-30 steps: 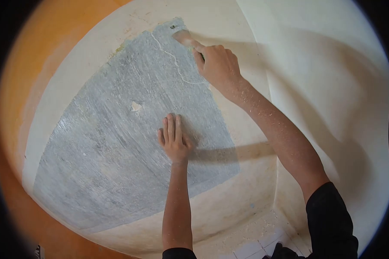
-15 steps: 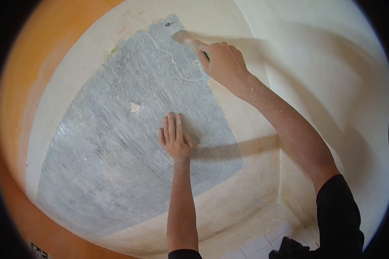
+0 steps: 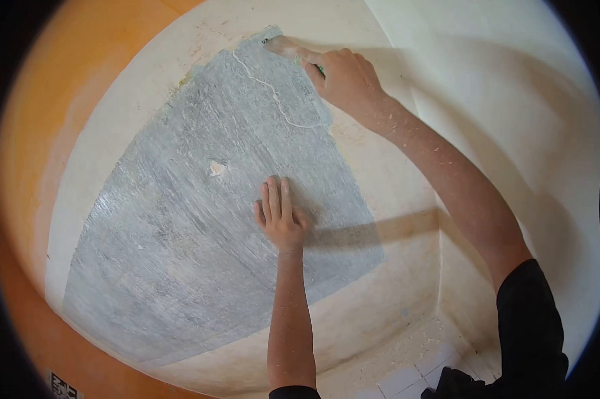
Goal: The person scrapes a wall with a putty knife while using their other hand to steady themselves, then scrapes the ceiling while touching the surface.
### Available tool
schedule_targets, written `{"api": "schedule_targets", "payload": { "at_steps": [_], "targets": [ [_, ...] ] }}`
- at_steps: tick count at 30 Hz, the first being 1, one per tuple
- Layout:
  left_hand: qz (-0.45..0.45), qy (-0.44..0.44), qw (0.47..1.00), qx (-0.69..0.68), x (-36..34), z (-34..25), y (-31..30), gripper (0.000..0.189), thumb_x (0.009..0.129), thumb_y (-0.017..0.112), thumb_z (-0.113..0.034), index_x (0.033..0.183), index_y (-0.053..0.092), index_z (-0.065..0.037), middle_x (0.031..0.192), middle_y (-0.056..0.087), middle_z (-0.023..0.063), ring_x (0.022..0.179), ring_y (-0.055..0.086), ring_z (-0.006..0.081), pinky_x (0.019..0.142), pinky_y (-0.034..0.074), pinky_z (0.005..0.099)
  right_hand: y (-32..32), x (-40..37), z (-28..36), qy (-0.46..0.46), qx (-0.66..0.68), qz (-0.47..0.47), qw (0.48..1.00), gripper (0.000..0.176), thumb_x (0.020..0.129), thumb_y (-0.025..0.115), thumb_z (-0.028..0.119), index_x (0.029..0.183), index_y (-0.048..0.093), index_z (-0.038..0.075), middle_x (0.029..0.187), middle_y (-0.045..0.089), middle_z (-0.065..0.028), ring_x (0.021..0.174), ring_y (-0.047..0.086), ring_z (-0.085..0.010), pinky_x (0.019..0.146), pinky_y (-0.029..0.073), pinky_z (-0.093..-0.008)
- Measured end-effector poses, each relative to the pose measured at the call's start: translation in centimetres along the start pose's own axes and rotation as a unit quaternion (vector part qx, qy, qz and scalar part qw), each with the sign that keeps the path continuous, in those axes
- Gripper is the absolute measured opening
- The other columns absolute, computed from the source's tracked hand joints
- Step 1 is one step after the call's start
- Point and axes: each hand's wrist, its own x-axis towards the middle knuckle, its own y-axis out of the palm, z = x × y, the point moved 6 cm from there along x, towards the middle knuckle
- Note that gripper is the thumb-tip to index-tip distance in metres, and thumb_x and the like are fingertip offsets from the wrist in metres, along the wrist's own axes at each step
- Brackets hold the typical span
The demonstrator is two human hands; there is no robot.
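A grey scraped patch (image 3: 180,199) covers much of the pale wall in front of me. My left hand (image 3: 285,219) lies flat against its lower right part, fingers stretched upward. Up at the patch's top right corner, my right hand (image 3: 350,81) grips a scraper (image 3: 283,46). Its blade meets the wall beside a small dark spot, and only a bit of green shows of the handle inside the fist. A wavy pale line (image 3: 275,95) runs down from the top edge. Left of my left hand there is a small whitish chip (image 3: 216,167) in the grey surface.
Cream wall (image 3: 114,139) borders the patch, with an orange surface (image 3: 20,159) beyond on the left. A white side wall (image 3: 513,120) meets it at a corner on the right. Crumbs and dust lie near white floor tiles (image 3: 403,384) below.
My right hand has moved the scraper blade slightly up and left along the wall, close to the dark spot. My left hand stays flat on the patch; the view has shifted slightly.
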Motion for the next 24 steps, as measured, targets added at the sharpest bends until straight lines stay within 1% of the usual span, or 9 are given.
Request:
{"api": "schedule_targets", "payload": {
  "at_steps": [1,3,4,6,7,13,17,19,24],
  "targets": [
    [0.004,-0.002,1.0,0.001,-0.1,-0.1,-0.1,0.057,0.081,0.046,-0.006,0.137,0.059,-0.01,0.148,0.051,0.0095,0.144,0.038,0.0229,0.121,0.014,0.043,0.1,-0.4,-0.3,0.001,0.002,0.005,1.0,0.03,0.1,0.052,0.021,0.124,0.067,0.012,0.061,0.064,-0.012,0.054,0.066,-0.0257,0.053,0.054,-0.0384],
    [0.002,-0.004,1.0,-0.006,0.0,-0.1,-0.1,0.058,0.081,0.046,-0.006,0.137,0.059,-0.01,0.148,0.051,0.009,0.144,0.038,0.0229,0.121,0.014,0.0429,-0.4,-1.8,-1.1,-0.049,0.006,-0.031,0.998,0.031,0.1,0.053,0.022,0.127,0.066,0.015,0.061,0.065,-0.011,0.055,0.066,-0.0255,0.055,0.055,-0.0383],
    [0.002,-0.005,1.0,-0.006,0.1,0.0,0.1,0.058,0.081,0.046,-0.006,0.137,0.059,-0.01,0.148,0.051,0.009,0.144,0.038,0.0229,0.121,0.014,0.0429,-0.4,-1.6,-1.8,-0.05,0.005,-0.03,0.998,0.031,0.1,0.053,0.022,0.127,0.066,0.015,0.061,0.065,-0.011,0.055,0.066,-0.0255,0.055,0.055,-0.0383],
    [0.0,0.001,1.0,0.003,-0.1,0.0,0.1,0.058,0.081,0.046,-0.006,0.137,0.059,-0.01,0.148,0.051,0.0084,0.144,0.038,0.0228,0.121,0.014,0.0424,-0.5,-0.7,-1.8,-0.086,-0.009,-0.035,0.996,0.032,0.1,0.053,0.024,0.129,0.065,0.02,0.062,0.065,-0.0095,0.055,0.065,-0.0239,0.057,0.056,-0.0372],
    [0.0,-0.004,1.0,0.006,-0.3,0.0,0.1,0.058,0.081,0.046,-0.006,0.137,0.059,-0.01,0.148,0.051,0.0084,0.144,0.038,0.0228,0.121,0.014,0.0424,-0.6,0.1,-1.8,-0.075,-0.018,-0.014,0.997,0.032,0.1,0.054,0.026,0.13,0.064,0.023,0.061,0.064,-0.0102,0.056,0.065,-0.0237,0.059,0.056,-0.0379],
    [0.0,-0.003,1.0,0.002,-0.3,-0.1,-0.1,0.057,0.082,0.044,-0.005,0.137,0.059,-0.01,0.148,0.051,0.009,0.144,0.039,0.022,0.122,0.014,0.042,-0.8,-0.6,-3.4,-0.095,-0.057,-0.004,0.994,0.034,0.1,0.054,0.027,0.133,0.063,0.027,0.065,0.065,-0.0115,0.058,0.066,-0.0239,0.061,0.057,-0.039],
    [-0.004,0.0,1.0,0.018,-0.2,0.2,0.4,0.058,0.081,0.044,-0.005,0.137,0.059,-0.01,0.148,0.051,0.0098,0.144,0.039,0.0219,0.122,0.014,0.0421,-0.3,0.4,-2.8,-0.133,-0.066,-0.061,0.987,0.034,0.1,0.054,0.026,0.133,0.062,0.025,0.065,0.065,-0.0103,0.058,0.067,-0.0229,0.061,0.058,-0.0372],
    [-0.001,0.008,1.0,0.021,-0.2,0.0,0.3,0.058,0.081,0.043,-0.005,0.137,0.058,-0.008,0.148,0.051,0.0107,0.144,0.038,0.0218,0.122,0.014,0.0424,-0.1,0.3,-1.9,-0.056,-0.039,-0.037,0.997,0.034,0.1,0.054,0.025,0.133,0.062,0.021,0.064,0.065,-0.0094,0.056,0.066,-0.0222,0.057,0.057,-0.0352],
    [0.008,0.007,1.0,0.029,0.0,-0.2,0.1,0.058,0.08,0.044,-0.005,0.137,0.059,-0.007,0.147,0.051,0.0115,0.144,0.038,0.0232,0.122,0.014,0.0425,0.1,0.0,-1.8,-0.069,-0.064,-0.055,0.994,0.032,0.1,0.054,0.022,0.13,0.064,0.017,0.064,0.066,-0.0096,0.053,0.066,-0.021,0.049,0.055,-0.0334]
  ]
}}
